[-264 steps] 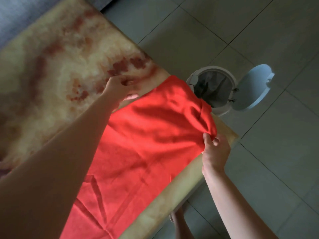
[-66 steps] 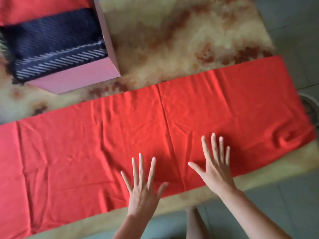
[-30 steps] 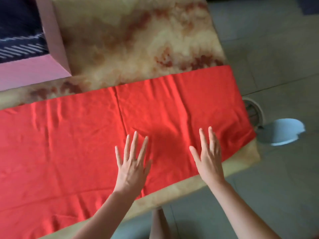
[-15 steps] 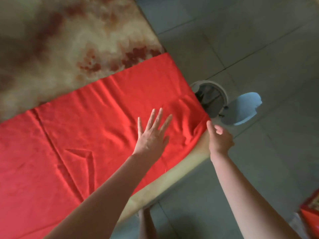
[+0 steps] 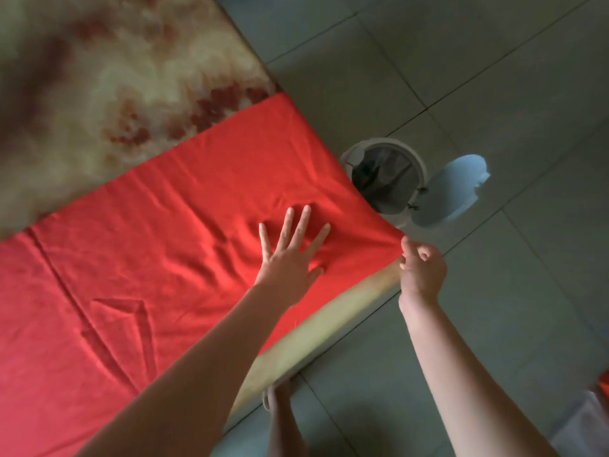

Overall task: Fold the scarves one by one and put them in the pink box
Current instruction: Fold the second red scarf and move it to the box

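Forearms come in from the near side, and between them, under the tabletop's near edge, a bare leg (image 5: 280, 410) stands on the floor. The left hand (image 5: 290, 255) lies flat on the red scarf (image 5: 184, 219), palm down, with straight fingers (image 5: 301, 222) spread wide and holding nothing. Just to its right, at the tabletop's corner, the right hand (image 5: 421, 268) is curled, its thumb and forefinger pinching the scarf's near right corner, where the cloth rises to a small peak. The two hands are close but apart, with a strip of red cloth between them.

The scarf is spread flat on the tabletop (image 5: 108, 80) and runs from the right hand far to the left, out of view past the left forearm. Soft wrinkles gather around the left hand's fingertips. To the left of that forearm, a sharp crease runs across the cloth beside a pressed triangular fold mark. A narrow bare band of tabletop shows along the near edge, below both hands.

Beyond the left hand, past the scarf's far edge, the tabletop shows a blurred cream and rust marbled pattern. Beyond the right hand a round white waste bin (image 5: 385, 179) stands on the grey tiled floor (image 5: 494, 77), its lid (image 5: 454, 192) swung open to the right and a dark liner inside.
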`<control>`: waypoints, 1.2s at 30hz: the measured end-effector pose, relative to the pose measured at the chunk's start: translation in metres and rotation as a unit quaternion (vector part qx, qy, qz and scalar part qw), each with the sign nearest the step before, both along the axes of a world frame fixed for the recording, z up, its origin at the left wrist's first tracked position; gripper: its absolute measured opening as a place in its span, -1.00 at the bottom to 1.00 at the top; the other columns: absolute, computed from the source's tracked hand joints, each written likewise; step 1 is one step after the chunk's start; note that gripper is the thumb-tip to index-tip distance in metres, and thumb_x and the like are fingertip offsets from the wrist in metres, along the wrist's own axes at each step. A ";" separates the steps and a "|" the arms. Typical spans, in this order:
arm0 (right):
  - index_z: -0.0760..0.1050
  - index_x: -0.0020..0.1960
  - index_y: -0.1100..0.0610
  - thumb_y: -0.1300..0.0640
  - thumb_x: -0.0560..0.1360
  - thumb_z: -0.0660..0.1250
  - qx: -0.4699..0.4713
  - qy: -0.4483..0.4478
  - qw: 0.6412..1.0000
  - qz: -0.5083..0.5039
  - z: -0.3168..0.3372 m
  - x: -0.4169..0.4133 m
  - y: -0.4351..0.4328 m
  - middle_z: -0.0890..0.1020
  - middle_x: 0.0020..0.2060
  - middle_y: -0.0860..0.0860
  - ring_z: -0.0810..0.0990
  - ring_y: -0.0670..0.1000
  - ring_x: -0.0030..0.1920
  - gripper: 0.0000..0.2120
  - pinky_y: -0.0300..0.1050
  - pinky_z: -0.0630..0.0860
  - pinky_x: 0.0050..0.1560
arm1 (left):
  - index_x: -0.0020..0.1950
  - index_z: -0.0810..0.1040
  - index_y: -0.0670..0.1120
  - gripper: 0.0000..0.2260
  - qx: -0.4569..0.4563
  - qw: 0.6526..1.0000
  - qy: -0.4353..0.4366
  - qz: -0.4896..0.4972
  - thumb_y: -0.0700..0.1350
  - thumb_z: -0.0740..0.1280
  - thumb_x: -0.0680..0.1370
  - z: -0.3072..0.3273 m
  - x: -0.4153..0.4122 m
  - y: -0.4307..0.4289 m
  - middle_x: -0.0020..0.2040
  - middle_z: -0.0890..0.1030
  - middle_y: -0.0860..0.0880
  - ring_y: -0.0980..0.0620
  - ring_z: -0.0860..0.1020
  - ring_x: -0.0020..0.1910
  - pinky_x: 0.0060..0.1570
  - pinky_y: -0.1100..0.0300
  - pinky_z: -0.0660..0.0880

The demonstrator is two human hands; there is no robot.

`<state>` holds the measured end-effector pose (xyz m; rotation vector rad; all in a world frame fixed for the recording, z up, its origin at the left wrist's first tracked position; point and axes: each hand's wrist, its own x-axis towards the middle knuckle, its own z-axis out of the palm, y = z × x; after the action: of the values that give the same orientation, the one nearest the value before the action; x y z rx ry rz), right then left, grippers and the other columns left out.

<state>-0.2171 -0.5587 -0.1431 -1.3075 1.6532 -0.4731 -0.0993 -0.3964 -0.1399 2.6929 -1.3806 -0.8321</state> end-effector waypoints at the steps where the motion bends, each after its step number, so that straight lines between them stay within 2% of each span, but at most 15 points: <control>1: 0.42 -0.22 0.10 0.10 0.50 0.36 0.004 -0.010 1.000 0.007 0.002 -0.005 0.000 0.53 -0.15 0.08 0.49 0.01 -0.12 -0.82 -0.10 0.45 -0.04 | 0.51 -0.27 0.18 -0.33 0.002 1.000 0.004 0.003 0.17 0.13 0.58 0.001 -0.001 -0.001 0.51 -0.40 -0.05 -0.11 -0.39 0.48 0.33 -0.38 -0.24; 4: 0.42 -0.21 0.11 0.25 0.47 0.38 0.039 -0.035 0.999 0.007 0.009 -0.006 -0.012 0.54 -0.21 0.07 0.53 -0.01 -0.22 -0.84 -0.14 0.46 -0.15 | 0.51 -0.27 0.17 -0.29 0.010 1.000 0.014 0.007 0.16 0.17 0.57 0.002 -0.002 -0.004 0.50 -0.41 -0.06 -0.13 -0.40 0.47 0.33 -0.39 -0.22; 6: 0.43 -0.03 0.15 0.32 0.45 0.38 0.104 -0.061 0.993 -0.014 0.012 -0.002 -0.023 0.57 -0.21 0.06 0.57 -0.02 -0.21 -0.82 -0.18 0.44 -0.18 | 0.52 -0.26 0.16 -0.28 0.008 1.000 0.017 0.010 0.14 0.19 0.57 0.003 -0.001 -0.006 0.50 -0.41 -0.07 -0.15 -0.39 0.48 0.36 -0.39 -0.19; 9: 0.42 0.23 0.17 0.26 0.43 0.43 0.168 -0.066 0.983 0.013 0.011 0.004 -0.036 0.59 -0.19 0.00 0.54 -0.06 -0.18 -0.60 -0.26 0.41 -0.19 | 0.54 -0.19 0.13 -0.32 0.003 0.999 0.036 0.027 0.09 0.20 0.58 0.007 -0.003 -0.009 0.51 -0.38 -0.08 -0.15 -0.37 0.49 0.37 -0.35 -0.21; 11: 0.45 0.28 0.15 0.12 0.43 0.44 0.143 -0.017 0.987 0.067 0.004 0.010 -0.042 0.61 -0.01 0.05 0.52 -0.01 -0.02 -0.56 -0.23 0.42 -0.07 | 0.55 -0.10 0.10 -0.37 -0.012 0.997 0.055 0.043 0.05 0.19 0.59 0.012 -0.004 -0.013 0.53 -0.34 -0.08 -0.12 -0.34 0.50 0.37 -0.30 -0.26; 13: 0.50 0.26 0.09 -0.08 0.47 0.37 0.087 0.104 0.979 0.150 -0.003 0.015 -0.043 0.56 0.14 0.12 0.45 0.12 0.19 -0.58 -0.08 0.41 0.15 | 0.55 0.01 0.08 -0.43 -0.053 0.995 0.055 0.063 -0.02 0.18 0.59 0.018 0.000 -0.019 0.55 -0.27 -0.07 -0.07 -0.28 0.52 0.39 -0.23 -0.30; 15: 0.55 0.19 0.11 -0.16 0.52 0.25 0.082 0.150 0.964 0.203 -0.009 0.019 -0.041 0.56 0.15 0.20 0.44 0.23 0.23 -0.58 0.03 0.37 0.26 | 0.54 0.05 0.07 -0.46 -0.093 0.991 0.041 0.085 -0.10 0.17 0.59 0.023 0.010 -0.028 0.56 -0.20 -0.04 -0.02 -0.23 0.53 0.41 -0.17 -0.32; 18: 0.57 0.05 0.35 -0.06 0.57 0.24 0.107 0.104 0.959 0.240 -0.011 0.027 -0.038 0.60 0.03 0.32 0.56 0.24 0.09 -0.56 0.06 0.44 0.12 | 0.54 0.05 0.07 -0.45 -0.103 0.987 0.026 0.116 -0.15 0.17 0.59 0.026 0.043 -0.048 0.57 -0.12 -0.02 0.00 -0.16 0.54 0.44 -0.14 -0.26; 21: 0.58 -0.07 0.44 0.10 0.52 0.35 0.054 0.071 0.965 0.248 -0.013 0.028 -0.042 0.61 -0.11 0.39 0.55 0.10 -0.18 -0.65 -0.06 0.40 -0.12 | 0.54 0.06 0.07 -0.43 -0.101 0.985 0.015 0.136 -0.21 0.17 0.58 0.024 0.080 -0.069 0.57 -0.08 -0.01 0.01 -0.11 0.54 0.46 -0.13 -0.19; 23: 0.60 -0.10 0.41 0.18 0.47 0.40 0.021 0.053 0.967 0.248 -0.013 0.027 -0.044 0.64 -0.22 0.33 0.50 0.03 -0.24 -0.75 -0.11 0.36 -0.17 | 0.54 0.05 0.07 -0.41 -0.107 0.985 0.003 0.132 -0.27 0.15 0.58 0.024 0.097 -0.083 0.57 -0.08 0.00 0.02 -0.11 0.54 0.47 -0.11 -0.17; 28: 0.61 -0.14 0.26 0.13 0.46 0.41 -0.058 0.045 0.972 0.222 -0.010 0.017 -0.032 0.65 -0.27 0.15 0.56 0.03 -0.25 -0.83 -0.13 0.41 -0.19 | 0.54 0.04 0.08 -0.42 -0.084 0.996 -0.023 0.033 -0.30 0.12 0.59 0.019 0.114 -0.114 0.56 0.07 0.05 0.05 -0.12 0.54 0.44 -0.11 -0.26; 31: 0.57 -0.01 0.15 0.13 0.45 0.42 -0.069 0.025 0.968 0.238 -0.014 0.010 -0.027 0.62 -0.24 0.05 0.56 -0.01 -0.24 -0.85 -0.15 0.44 -0.15 | 0.54 0.08 0.08 -0.50 -0.048 0.998 -0.048 0.011 -0.22 0.10 0.63 0.014 0.124 -0.123 0.55 0.11 0.04 0.03 -0.11 0.54 0.43 -0.15 -0.27; 33: 0.60 0.06 0.15 0.04 0.41 0.43 -0.067 0.051 0.958 0.275 -0.020 0.004 -0.028 0.64 -0.20 0.04 0.59 0.04 -0.18 -0.73 -0.09 0.49 -0.06 | 0.51 0.16 0.08 -0.56 -0.022 0.997 -0.068 0.011 -0.13 0.12 0.64 0.010 0.135 -0.125 0.54 0.15 0.03 0.02 -0.07 0.54 0.44 -0.17 -0.26; 35: 0.65 -0.04 0.10 -0.09 0.34 0.38 -0.084 0.080 0.952 0.282 -0.025 0.001 -0.031 0.68 -0.19 0.06 0.60 0.16 -0.12 -0.68 0.08 0.51 0.01 | 0.42 0.36 0.08 -0.64 -0.013 0.996 -0.079 0.026 -0.05 0.18 0.61 0.009 0.144 -0.127 0.46 0.32 0.01 0.02 0.05 0.52 0.45 -0.15 -0.25; 36: 0.66 -0.10 0.07 -0.08 0.33 0.38 -0.095 0.090 0.954 0.271 -0.024 0.001 -0.031 0.68 -0.22 0.06 0.59 0.21 -0.12 -0.73 0.14 0.50 0.00 | 0.33 0.47 0.07 -0.70 -0.023 0.995 -0.084 0.039 -0.03 0.23 0.59 0.010 0.145 -0.129 0.38 0.42 0.00 0.02 0.14 0.49 0.46 -0.12 -0.24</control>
<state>-0.2161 -0.5894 -0.1671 -1.9161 1.3293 -0.1862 0.0458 -0.5255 -0.1299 2.8172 -1.2946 -0.5719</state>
